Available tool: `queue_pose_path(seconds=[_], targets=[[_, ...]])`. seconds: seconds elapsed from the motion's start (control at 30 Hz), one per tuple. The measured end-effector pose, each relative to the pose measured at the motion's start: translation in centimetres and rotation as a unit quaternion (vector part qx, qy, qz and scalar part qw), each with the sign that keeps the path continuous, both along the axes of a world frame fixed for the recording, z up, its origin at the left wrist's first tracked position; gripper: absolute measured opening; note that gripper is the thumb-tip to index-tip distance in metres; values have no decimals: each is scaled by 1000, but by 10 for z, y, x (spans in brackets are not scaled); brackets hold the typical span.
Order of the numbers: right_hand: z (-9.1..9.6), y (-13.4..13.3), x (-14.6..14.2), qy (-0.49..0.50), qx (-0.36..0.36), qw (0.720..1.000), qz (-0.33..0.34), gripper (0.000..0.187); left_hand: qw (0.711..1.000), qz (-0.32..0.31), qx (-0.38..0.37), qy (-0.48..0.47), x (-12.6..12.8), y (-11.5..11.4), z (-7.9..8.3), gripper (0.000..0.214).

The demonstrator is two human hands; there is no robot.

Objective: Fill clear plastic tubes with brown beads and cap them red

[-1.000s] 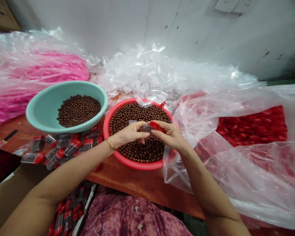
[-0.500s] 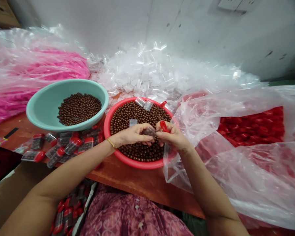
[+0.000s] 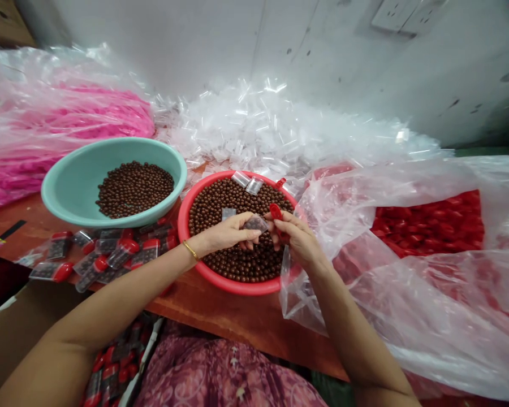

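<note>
Currently, left hand (image 3: 224,234) pinches clear tube (image 3: 255,224), right hand (image 3: 297,238) grips red cap (image 3: 275,211), above red basin (image 3: 237,288) of brown balls (image 3: 233,198), teal bowl (image 3: 68,189) beside it.

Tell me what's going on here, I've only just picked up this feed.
A person is working over a red basin of brown balls. Their left hand holds a small clear tube with balls inside, and their right hand pinches a red cap next to it. Capped tubes lie left of the basin, below a teal basin holding more.

Red cap (image 3: 275,211) partly behind the right hand's fingers (image 3: 289,225) (lower end unseen)
</note>
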State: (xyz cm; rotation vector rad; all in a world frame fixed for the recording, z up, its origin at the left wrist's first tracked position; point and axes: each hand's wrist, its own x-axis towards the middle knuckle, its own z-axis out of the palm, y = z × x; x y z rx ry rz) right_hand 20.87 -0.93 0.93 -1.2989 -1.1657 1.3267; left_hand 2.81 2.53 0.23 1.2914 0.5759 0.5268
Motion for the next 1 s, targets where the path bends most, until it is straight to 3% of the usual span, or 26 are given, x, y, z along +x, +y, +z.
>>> queue_pose_path(seconds=[0.17,0.3,0.57,0.67,0.73,0.87,1.0], targets=[[-1,11,-1,11,72,994,-80,24,1000,-18,3,0,-1,1,-1,32],[0,16,-16,82,47,992,-89,27,999,-30,20,-31,-1,-1,2,35],[-4,18,-30,192,45,968,-156,27,998,17,46,-39,0,0,6,31],[-4,16,-34,243,30,958,-149,28,998,8,46,-41,3,-1,6,32],[-5,15,-40,261,17,956,-131,28,997,37,49,-54,5,0,6,32],[-12,12,-45,241,2,963,-121,28,993,89,48,-58,5,2,7,29],[-14,10,-28,108,47,990,-77,23,994,86,24,-58,2,3,8,30]])
